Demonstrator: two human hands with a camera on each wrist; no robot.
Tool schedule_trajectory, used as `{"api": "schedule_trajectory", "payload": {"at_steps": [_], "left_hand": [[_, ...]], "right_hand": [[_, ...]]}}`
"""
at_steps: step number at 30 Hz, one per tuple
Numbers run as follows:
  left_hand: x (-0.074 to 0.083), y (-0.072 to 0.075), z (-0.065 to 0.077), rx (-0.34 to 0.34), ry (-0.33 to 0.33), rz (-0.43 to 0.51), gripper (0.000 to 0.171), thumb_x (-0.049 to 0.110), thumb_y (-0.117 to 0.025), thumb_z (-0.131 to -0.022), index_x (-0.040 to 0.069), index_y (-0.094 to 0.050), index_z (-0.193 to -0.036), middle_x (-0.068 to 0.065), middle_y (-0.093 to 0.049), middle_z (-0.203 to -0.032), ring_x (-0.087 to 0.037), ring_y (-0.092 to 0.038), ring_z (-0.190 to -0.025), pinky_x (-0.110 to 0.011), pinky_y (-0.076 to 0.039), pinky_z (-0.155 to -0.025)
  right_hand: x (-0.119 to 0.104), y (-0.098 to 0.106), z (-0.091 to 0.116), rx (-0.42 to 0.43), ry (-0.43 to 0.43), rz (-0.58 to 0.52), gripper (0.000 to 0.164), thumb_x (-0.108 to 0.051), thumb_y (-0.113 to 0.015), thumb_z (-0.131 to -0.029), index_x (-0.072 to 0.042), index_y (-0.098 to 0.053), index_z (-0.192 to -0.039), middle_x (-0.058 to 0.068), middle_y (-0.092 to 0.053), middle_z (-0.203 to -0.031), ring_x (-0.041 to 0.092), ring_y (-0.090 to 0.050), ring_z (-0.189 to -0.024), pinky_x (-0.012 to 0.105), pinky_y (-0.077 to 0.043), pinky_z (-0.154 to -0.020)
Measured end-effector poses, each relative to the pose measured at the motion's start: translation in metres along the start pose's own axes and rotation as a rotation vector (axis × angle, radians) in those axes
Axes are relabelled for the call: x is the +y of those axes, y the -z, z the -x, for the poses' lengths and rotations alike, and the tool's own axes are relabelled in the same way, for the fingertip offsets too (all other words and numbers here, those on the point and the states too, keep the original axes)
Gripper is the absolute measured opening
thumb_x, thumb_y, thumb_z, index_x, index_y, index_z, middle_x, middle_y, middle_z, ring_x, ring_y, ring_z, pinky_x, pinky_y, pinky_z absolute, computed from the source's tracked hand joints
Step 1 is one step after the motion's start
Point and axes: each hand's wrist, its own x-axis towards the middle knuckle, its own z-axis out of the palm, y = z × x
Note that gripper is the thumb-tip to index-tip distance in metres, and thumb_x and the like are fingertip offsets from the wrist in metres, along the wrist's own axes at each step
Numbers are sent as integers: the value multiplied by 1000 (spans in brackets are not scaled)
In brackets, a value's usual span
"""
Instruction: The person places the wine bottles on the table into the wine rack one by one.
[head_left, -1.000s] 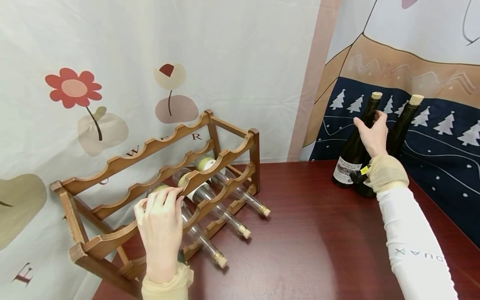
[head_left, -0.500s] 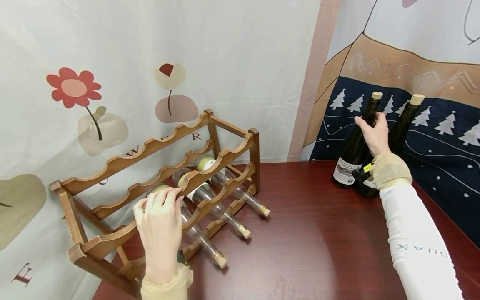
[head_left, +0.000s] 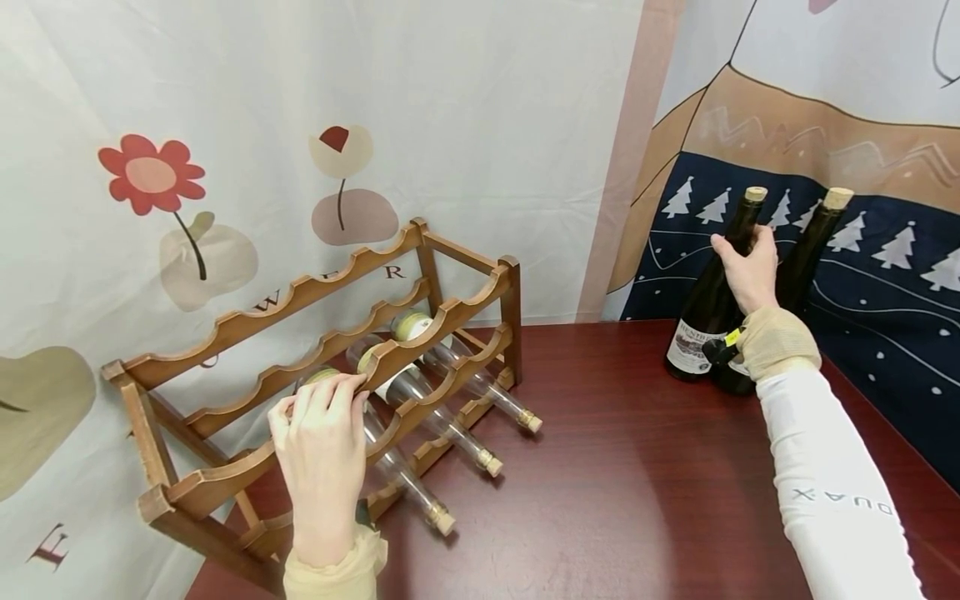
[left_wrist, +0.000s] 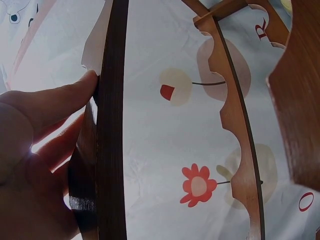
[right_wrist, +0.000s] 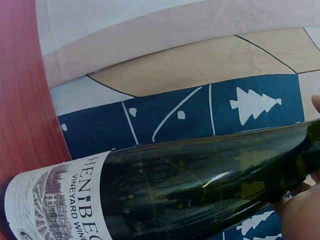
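My left hand (head_left: 318,450) grips the front top rail of the wooden wine rack (head_left: 420,354). In the left wrist view, the thumb (left_wrist: 65,100) presses one side of that rail. At the back right, my right hand (head_left: 750,271) holds a dark green wine bottle (head_left: 701,296) round its neck. This corked bottle leans slightly, with its base at the tabletop. Its white label (right_wrist: 55,200) shows in the right wrist view. A second dark corked bottle (head_left: 802,254) stands just behind my right hand, partly hidden by it.
Several clear corked bottles, among them one at the right (head_left: 480,383), lie in the rack's lower level, necks towards the front. The red-brown table (head_left: 585,467) spans between rack and dark bottles. Printed cloths (head_left: 487,125) hang behind and at the right.
My right hand has shifted very slightly to the right on the bottle's neck, and the bottle has barely moved. The left hand stays on the rail.
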Motion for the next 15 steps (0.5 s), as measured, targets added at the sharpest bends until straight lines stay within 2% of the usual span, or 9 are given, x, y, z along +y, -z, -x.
{"api": "schedule_trajectory", "payload": {"at_steps": [3,6,15], "left_hand": [[0,0,0,0,1,3,16,0,-68,-82,5,-70,-97,-13,-70,-94,-33,-58,-92,-52,-33,-85],[0,0,0,4,-2,4,16,0,-68,-81,5,-70,-96,-13,-70,-94,-33,-58,-92,-52,-33,-85],[0,0,-1,8,-6,-1,16,0,-68,-81,5,-70,-96,-13,-70,-94,-33,-59,-91,-52,-34,-84]], "right_hand": [[1,0,1,19,21,8,22,-35,-61,-88,-29,-44,-101,-20,-44,-90,-5,-42,-84,16,-33,-83],[1,-1,4,29,31,27,23,-37,-60,-88,-28,-45,-102,-20,-43,-88,-4,-41,-84,18,-33,-84],[0,-9,12,29,90,-5,17,-36,-56,-91,-30,-43,-101,-35,-50,-65,-17,-51,-66,13,-34,-76]]}}
